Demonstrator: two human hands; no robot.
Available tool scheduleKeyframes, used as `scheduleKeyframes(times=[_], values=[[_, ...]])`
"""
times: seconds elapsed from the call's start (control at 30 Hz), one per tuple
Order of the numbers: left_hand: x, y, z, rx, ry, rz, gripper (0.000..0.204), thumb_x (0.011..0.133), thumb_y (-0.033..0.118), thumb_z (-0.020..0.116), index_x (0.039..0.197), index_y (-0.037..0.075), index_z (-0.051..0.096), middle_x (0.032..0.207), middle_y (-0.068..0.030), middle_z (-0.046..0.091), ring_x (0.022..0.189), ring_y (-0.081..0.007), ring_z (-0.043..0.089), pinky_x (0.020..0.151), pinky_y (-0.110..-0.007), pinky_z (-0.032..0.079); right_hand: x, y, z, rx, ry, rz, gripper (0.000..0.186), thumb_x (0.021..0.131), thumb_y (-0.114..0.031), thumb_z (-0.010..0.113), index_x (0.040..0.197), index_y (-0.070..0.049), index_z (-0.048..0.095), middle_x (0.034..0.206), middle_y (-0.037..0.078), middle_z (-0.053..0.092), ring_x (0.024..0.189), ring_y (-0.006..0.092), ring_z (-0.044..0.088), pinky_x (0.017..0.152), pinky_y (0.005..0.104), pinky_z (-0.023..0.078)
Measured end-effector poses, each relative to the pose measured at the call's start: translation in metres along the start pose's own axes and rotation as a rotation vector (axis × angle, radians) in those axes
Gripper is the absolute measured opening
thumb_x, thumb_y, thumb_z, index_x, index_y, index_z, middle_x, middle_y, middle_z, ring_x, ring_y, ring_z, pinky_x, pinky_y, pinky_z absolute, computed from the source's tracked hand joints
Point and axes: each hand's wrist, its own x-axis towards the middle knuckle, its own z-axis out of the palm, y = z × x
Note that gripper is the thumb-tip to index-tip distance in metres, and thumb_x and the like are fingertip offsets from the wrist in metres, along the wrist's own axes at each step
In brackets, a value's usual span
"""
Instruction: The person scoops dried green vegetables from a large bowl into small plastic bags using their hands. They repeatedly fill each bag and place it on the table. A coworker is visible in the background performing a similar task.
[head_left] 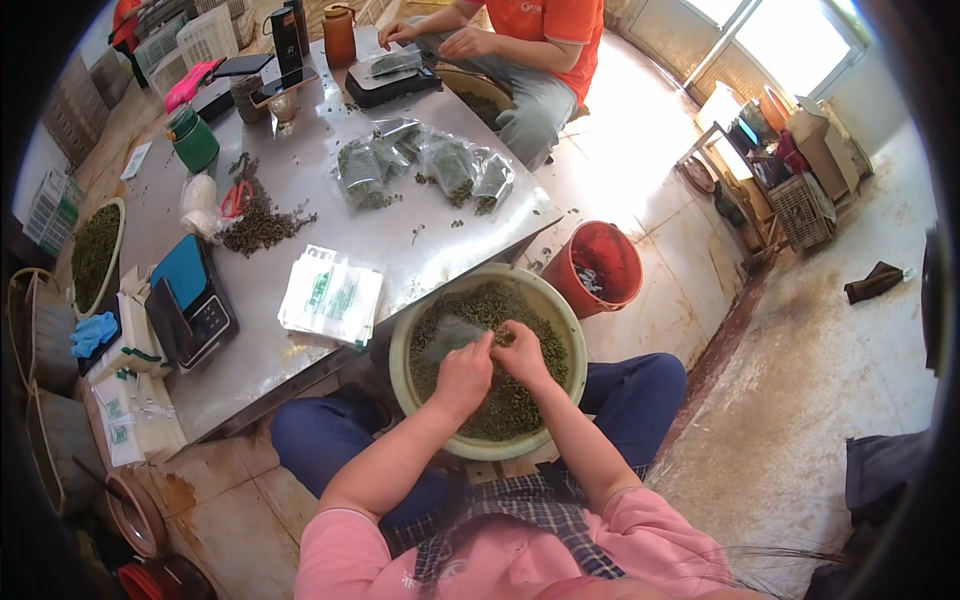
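Note:
Between my knees stands a wide pale-green basin (573, 350) holding a heap of dark green dried leaves (500, 415), curled like tea. Over it my left hand (465, 378) is closed on a clear plastic bag (450, 338), which lies low above the heap. My right hand (522, 355) meets it at the fingertips, its fingers pinched together round a few of the dried leaves. Exactly how much it holds is hidden by the fingers.
A metal table (420, 265) carries filled clear bags (450, 165), stacked printed white packets (332, 295), red scissors (237, 198) and a scale (195, 300). Right of the basin stands a red bucket (600, 265). Across the table, a person in orange (545, 35) sits by another scale (380, 85).

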Motion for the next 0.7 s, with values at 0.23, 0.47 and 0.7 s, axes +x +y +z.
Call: scheduleKeyframes(times=[0.23,0.47,0.7], values=[[0.006,-0.004,-0.004,0.130,0.017,0.120,0.042,0.085,0.008,0.057,0.126,-0.001,0.055,0.083,-0.0168,0.066,0.076,-0.0318,0.066,0.071,-0.044,0.053,0.000,0.005,-0.004,0.017,-0.189,-0.009,0.043,0.081,-0.015,0.075,0.119,-0.002,0.057,0.097,0.006,0.063,0.084,0.0177,0.063,0.068,0.0284,0.052],[0.007,-0.008,-0.006,0.043,0.035,-0.027,0.047,0.084,0.008,0.058,0.131,-0.001,0.052,0.081,-0.0171,0.067,0.073,-0.0314,0.066,0.070,-0.044,0.051,0.002,0.008,-0.002,0.295,-0.183,0.199,0.031,0.082,-0.018,0.075,0.106,-0.003,0.062,0.090,0.003,0.064,0.080,0.0116,0.061,0.066,0.0277,0.050],[0.007,-0.004,0.003,-0.044,0.041,0.130,0.047,0.083,0.006,0.061,0.130,0.004,0.054,0.083,-0.0167,0.067,0.076,-0.0350,0.065,0.072,-0.046,0.051,0.001,0.016,0.006,-0.112,-0.041,-0.137,0.025,0.079,-0.018,0.075,0.094,-0.001,0.063,0.076,0.007,0.059,0.074,0.0141,0.057,0.065,0.0307,0.047]])
